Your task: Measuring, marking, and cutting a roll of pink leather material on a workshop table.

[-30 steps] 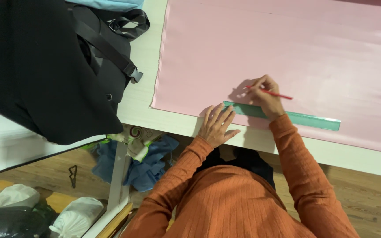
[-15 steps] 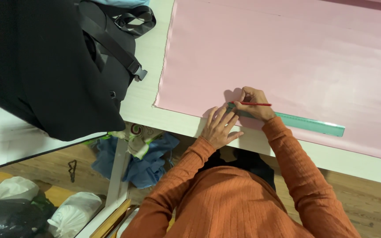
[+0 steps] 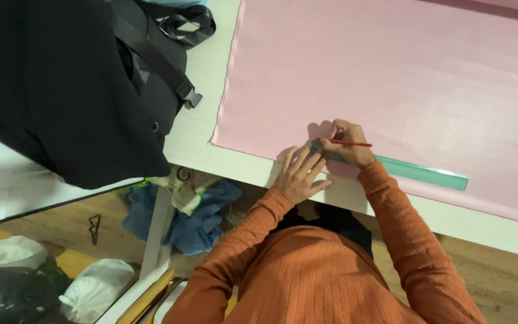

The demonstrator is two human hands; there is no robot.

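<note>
Since a second ago, the right hand (image 3: 344, 143), pinching a red pencil (image 3: 352, 143), is moved leftward along the green ruler (image 3: 418, 171), best kept pinned on the pink cloth (image 3: 391, 78) by the spread-fingered left hand (image 3: 299, 174).

A single head-worn camera looks steeply down from above the person, at moderate range. The white table (image 3: 205, 141) runs from 12 o'clock to 4 o'clock, the orange-sleeved torso (image 3: 307, 276) fills 6 o'clock, and floor clutter lies at 8 o'clock.
</note>
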